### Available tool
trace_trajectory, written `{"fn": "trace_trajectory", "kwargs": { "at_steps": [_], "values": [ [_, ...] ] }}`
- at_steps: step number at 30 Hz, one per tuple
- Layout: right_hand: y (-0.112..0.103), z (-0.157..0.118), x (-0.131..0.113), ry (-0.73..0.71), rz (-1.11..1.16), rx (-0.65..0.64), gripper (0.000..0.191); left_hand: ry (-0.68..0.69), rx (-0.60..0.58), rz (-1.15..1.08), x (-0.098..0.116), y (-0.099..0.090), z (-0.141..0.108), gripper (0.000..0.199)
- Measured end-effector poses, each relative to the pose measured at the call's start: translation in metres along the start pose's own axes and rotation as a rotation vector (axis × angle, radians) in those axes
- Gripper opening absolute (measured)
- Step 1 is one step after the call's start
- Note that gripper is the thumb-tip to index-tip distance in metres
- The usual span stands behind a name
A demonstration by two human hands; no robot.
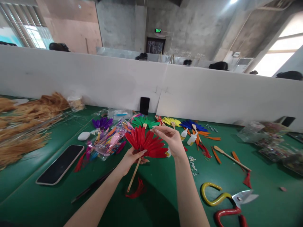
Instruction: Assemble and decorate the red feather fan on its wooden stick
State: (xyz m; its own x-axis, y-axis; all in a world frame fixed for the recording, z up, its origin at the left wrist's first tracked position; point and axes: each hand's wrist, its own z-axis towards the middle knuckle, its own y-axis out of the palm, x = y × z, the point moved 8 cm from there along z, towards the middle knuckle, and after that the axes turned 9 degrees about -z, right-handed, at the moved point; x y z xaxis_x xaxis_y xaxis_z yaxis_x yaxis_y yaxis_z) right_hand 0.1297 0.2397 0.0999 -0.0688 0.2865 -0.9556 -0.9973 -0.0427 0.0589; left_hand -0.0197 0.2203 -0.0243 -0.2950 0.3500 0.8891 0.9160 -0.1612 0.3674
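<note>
A red feather fan (146, 143) with a thin wooden handle and a red tassel is held above the green table. My left hand (133, 157) grips it at the base of the feathers, thumb on top. At the fan's upper right edge is my right hand (169, 137), its fingers bent together near a feather tip; whether they pinch anything is too small to tell. Behind the fan lie a green fan (144, 121), a yellow fan (171, 121) and a blue fan (194, 125). White glue bottles (192, 138) stand right of my right hand.
Open scissors (239, 200) lie at the front right, a stick with a tassel (233, 157) behind them. A phone (60, 164), bagged feathers (111, 142) and brown fibre (30, 126) are left. A white partition (106, 82) closes the back.
</note>
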Motion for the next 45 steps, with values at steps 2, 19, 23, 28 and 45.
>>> {"fn": "trace_trajectory", "kwargs": {
  "at_steps": [2,19,23,28,45],
  "values": [
    [-0.001,0.001,0.002,0.008,0.003,0.005,0.021,0.009,-0.005,0.002,0.0,0.0,0.0,0.045],
    [-0.005,0.001,0.01,0.052,0.043,0.035,0.02,0.029,-0.018,0.006,-0.001,-0.001,0.001,0.042],
    [-0.006,0.002,0.014,0.067,0.04,0.039,0.019,0.037,-0.017,0.005,0.0,-0.001,0.0,0.042],
    [-0.004,0.002,0.015,0.066,0.08,0.037,0.015,0.043,-0.029,0.014,0.001,0.0,0.0,0.04],
    [-0.006,0.004,0.022,0.072,0.073,0.018,0.012,0.038,-0.043,-0.005,0.0,-0.001,0.002,0.043]
  ]
}}
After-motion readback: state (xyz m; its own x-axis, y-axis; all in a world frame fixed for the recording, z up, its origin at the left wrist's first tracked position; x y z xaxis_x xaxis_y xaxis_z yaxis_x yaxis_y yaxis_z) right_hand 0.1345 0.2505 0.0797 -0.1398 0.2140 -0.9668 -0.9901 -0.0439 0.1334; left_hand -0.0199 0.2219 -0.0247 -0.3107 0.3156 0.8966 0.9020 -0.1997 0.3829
